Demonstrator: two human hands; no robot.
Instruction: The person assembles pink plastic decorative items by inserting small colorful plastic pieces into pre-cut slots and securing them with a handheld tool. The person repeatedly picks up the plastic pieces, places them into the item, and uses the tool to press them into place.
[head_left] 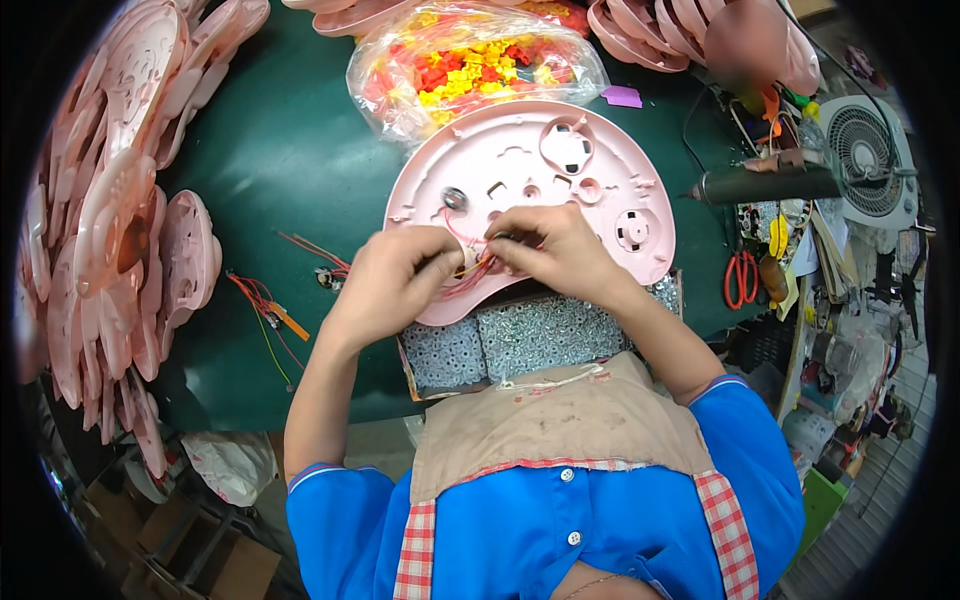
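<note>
A pale pink, curved plastic shell (520,135) lies in front of me with its hollow side up. Over its near edge, my left hand (400,278) has thumb and fingers pinched on a bundle of thin red and yellow wires (478,274). Close beside it, my right hand (555,252) pinches the same bundle with bent fingers. The fingertips hide the wire ends. A small round dark part (455,198) sits in the shell, with a red wire running from it toward my hands.
Loose wire harnesses (262,305) lie at left, near stacked pink shells (125,200). A box of small silvery parts (550,335) stands nearest me. Behind the shell is a clear bag of red and yellow pieces (475,75). Right are a dark cylindrical tool (770,185), red-handled scissors (741,280) and a fan (865,155).
</note>
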